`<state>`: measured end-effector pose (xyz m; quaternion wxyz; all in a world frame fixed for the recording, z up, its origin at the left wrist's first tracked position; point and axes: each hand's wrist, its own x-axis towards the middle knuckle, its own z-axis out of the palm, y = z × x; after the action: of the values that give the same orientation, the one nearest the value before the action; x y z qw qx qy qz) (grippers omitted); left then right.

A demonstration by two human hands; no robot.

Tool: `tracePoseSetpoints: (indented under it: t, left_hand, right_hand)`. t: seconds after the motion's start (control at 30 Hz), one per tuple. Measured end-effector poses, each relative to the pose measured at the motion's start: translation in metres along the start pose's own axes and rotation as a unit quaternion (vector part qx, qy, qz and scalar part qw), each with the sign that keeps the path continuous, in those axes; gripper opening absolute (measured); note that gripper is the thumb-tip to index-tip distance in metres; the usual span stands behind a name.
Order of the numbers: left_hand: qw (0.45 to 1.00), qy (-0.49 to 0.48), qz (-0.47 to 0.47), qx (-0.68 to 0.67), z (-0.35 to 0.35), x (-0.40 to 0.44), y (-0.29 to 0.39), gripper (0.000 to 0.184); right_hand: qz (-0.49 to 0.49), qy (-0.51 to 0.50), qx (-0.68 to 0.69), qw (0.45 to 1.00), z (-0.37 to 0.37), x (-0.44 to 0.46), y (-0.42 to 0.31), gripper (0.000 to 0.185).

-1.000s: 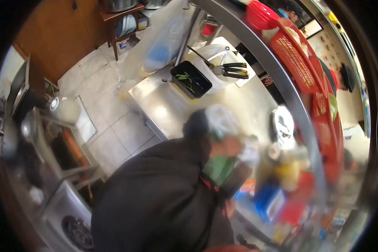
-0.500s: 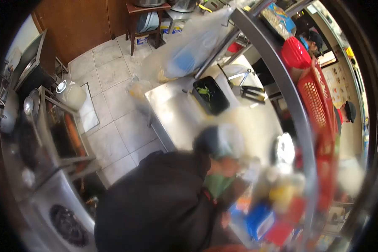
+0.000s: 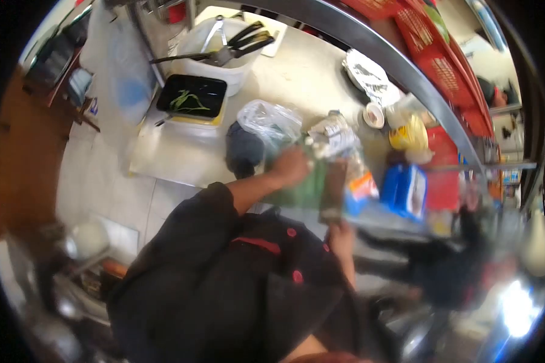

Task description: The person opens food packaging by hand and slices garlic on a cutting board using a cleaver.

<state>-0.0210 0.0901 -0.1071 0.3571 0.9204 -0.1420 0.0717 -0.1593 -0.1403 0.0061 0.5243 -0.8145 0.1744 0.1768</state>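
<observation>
On the green cutting board (image 3: 290, 195), my left hand (image 3: 290, 166) is curled with its fingertips downward; blur hides what is in them. A tiny white bit shows at its fingertips. My right hand (image 3: 341, 237) grips a cleaver (image 3: 333, 186) near the board's front right corner, its broad dark blade pointing away from me over the board. Small white pieces (image 3: 317, 147) lie behind the blade, by a crumpled printed bag (image 3: 336, 130). Left of these are a clear plastic bag (image 3: 269, 119) and a dark rounded bundle (image 3: 243, 148).
A black tray (image 3: 192, 97) with green stalks sits at the back left, beside a white tub (image 3: 224, 66) with dark-handled tools across it. Foil-covered dish (image 3: 368, 74), yellow container (image 3: 409, 134) and blue box (image 3: 404, 189) stand right. A metal shelf edge (image 3: 369, 37) with red baskets (image 3: 433, 51) hangs above.
My view has swung round, bringing the worktop closer. My hands, the board and the cleaver show more plainly now. A blurred dark-clothed person has come into view at the right.
</observation>
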Motion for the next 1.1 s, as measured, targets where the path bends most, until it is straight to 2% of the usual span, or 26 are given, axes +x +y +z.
tracePoseSetpoints:
  t: [0.03,0.1,0.13,0.2,0.27,0.3,0.33,0.37,0.47,0.57,0.8,1.0,1.1]
  left_hand:
    - [0.999,0.039,0.020,0.007,-0.006,-0.004,0.000,0.025]
    - [0.998,0.022,0.055,0.006,-0.015,-0.006,0.001,0.024]
    - [0.997,0.018,0.078,0.001,-0.018,-0.007,0.002,0.024]
    - [0.995,0.003,0.102,0.005,-0.016,-0.014,0.002,0.024]
    - [0.988,-0.022,0.150,0.018,-0.010,-0.018,0.002,0.023]
    - [0.987,-0.031,0.157,0.021,-0.010,-0.019,0.002,0.023]
    - [0.987,-0.019,0.162,0.017,-0.012,-0.020,0.003,0.022]
    - [0.986,-0.008,0.166,0.010,-0.012,-0.022,0.005,0.021]
    - [0.987,-0.004,0.163,0.000,-0.013,-0.021,0.008,0.017]
    - [0.982,0.012,0.186,-0.001,-0.005,-0.018,-0.001,0.013]
    - [0.985,0.027,0.169,-0.017,-0.007,-0.019,0.008,0.010]
    - [0.990,0.011,0.137,0.017,-0.007,-0.016,0.019,0.012]
    - [0.991,0.054,0.125,-0.002,-0.005,-0.015,0.019,0.011]
  right_hand:
    - [-0.022,0.011,-0.044,0.999,-0.002,-0.002,0.006,0.013]
    - [-0.050,0.029,-0.152,0.987,-0.001,-0.004,0.003,0.019]
    - [-0.043,0.038,-0.141,0.988,-0.002,-0.008,-0.003,0.019]
    - [-0.143,0.059,-0.289,0.945,0.000,-0.014,-0.013,0.022]
    - [-0.112,0.047,-0.264,0.957,-0.001,-0.020,-0.027,0.024]
    - [-0.130,0.050,-0.285,0.948,0.000,-0.024,-0.037,0.025]
    - [-0.147,0.052,-0.305,0.939,-0.001,-0.026,-0.045,0.026]
    - [-0.123,0.035,-0.334,0.934,-0.002,-0.025,-0.049,0.028]
    - [-0.160,0.016,-0.347,0.924,-0.004,-0.018,-0.050,0.028]
    - [-0.152,-0.004,-0.356,0.922,-0.005,-0.013,-0.060,0.026]
    - [-0.117,-0.038,-0.420,0.899,-0.009,-0.005,-0.075,0.028]
    - [-0.108,-0.046,-0.393,0.912,-0.016,0.001,-0.071,0.028]
    - [-0.091,-0.053,-0.393,0.913,-0.016,0.000,-0.077,0.028]
